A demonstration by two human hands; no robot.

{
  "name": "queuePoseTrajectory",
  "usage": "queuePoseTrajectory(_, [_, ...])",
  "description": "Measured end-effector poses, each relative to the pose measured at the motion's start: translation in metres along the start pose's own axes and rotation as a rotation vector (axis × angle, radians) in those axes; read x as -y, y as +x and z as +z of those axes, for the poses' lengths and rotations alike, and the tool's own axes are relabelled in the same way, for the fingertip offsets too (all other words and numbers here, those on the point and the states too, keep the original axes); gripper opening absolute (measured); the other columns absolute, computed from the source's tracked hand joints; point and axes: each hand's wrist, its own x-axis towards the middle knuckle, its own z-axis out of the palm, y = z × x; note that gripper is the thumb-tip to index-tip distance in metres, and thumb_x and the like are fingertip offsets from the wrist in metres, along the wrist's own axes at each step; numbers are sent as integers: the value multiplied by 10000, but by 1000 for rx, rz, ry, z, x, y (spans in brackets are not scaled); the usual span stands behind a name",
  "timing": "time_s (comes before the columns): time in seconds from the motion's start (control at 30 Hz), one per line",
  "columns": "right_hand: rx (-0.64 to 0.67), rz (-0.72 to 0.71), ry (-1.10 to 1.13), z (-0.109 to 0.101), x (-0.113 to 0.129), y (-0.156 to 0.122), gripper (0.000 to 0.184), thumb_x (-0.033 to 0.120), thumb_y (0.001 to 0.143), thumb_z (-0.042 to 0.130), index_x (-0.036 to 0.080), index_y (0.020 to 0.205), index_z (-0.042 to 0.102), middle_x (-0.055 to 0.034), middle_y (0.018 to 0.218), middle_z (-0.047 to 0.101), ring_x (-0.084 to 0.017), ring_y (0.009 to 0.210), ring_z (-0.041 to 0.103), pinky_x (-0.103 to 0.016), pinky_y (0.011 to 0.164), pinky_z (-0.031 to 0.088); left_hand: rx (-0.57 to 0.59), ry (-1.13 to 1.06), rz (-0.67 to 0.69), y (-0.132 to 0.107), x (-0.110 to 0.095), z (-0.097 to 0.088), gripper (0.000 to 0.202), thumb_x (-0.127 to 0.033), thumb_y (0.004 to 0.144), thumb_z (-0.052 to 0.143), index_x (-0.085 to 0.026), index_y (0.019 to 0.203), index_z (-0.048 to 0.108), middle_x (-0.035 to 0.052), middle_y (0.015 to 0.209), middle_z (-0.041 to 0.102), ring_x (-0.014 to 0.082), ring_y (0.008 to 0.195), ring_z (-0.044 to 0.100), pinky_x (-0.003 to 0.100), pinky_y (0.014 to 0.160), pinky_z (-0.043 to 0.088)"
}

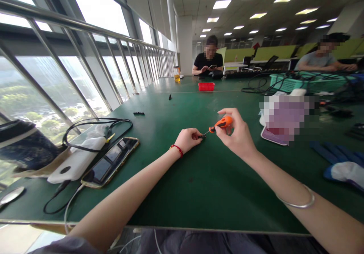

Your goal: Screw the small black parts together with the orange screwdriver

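Note:
My right hand [237, 132] pinches a small orange-handled screwdriver [222, 123] above the green table [199, 178]. The screwdriver's thin shaft points left into my left hand [187, 139]. That hand is curled into a fist around a small black part [202, 136], which shows only at the fingertips. A red cord circles my left wrist, and a silver bangle sits on my right forearm. Both hands hover near the table's middle, close together.
A phone [110, 162], a white power bank [76, 161] and black cables [96, 127] lie at the left. Blue-and-white gloves [341, 163] lie at the right. A red tray [206, 87] and small black parts [138, 113] sit farther off. Two people sit at the far end.

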Motion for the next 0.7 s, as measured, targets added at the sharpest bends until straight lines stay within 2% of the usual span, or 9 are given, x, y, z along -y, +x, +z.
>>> queuePoseTrajectory(0.07, [-11,10,-21,0,-2,0,379,343,734,587,209,1068,470,39,678,544,-119,525,489,-242,528,376,-1,-2,0,0,1,0,128,-162,681,655,-143,794,712,-7,642,635,90,566,541,191,573,446])
queuePoseTrajectory(0.17, [38,61,-28,-1,0,0,298,415,777,549,205,983,508,66,548,481,-118,469,450,-244,509,345,-2,0,-6,0,1,0,127,-165,682,657,-145,795,711,-7,650,639,90,570,543,194,582,450])
queuePoseTrajectory(0.27, [71,58,7,-1,4,0,193,371,774,546,204,871,535,75,501,443,-104,443,415,-239,510,337,-1,3,-10,0,1,0,126,-169,683,657,-147,796,709,-8,650,637,90,569,543,197,587,452])
queuePoseTrajectory(0.4, [-9,31,2,-2,2,1,80,272,738,545,198,707,539,42,542,516,-106,492,454,-240,539,348,11,-2,8,0,3,1,128,-184,693,651,-144,802,706,-9,652,628,91,578,542,196,583,450])
queuePoseTrajectory(0.53, [-118,30,4,-4,-6,4,158,243,730,510,199,578,500,19,541,524,-122,528,472,-248,549,352,3,19,36,0,8,1,110,-198,695,654,-156,783,703,0,705,619,98,613,543,200,585,454])
queuePoseTrajectory(0.7, [-137,70,3,-4,-12,7,161,237,708,501,206,550,492,21,510,505,-127,515,460,-254,538,352,-18,16,35,0,12,0,94,-219,690,680,-154,754,702,17,758,601,106,640,548,214,593,466])
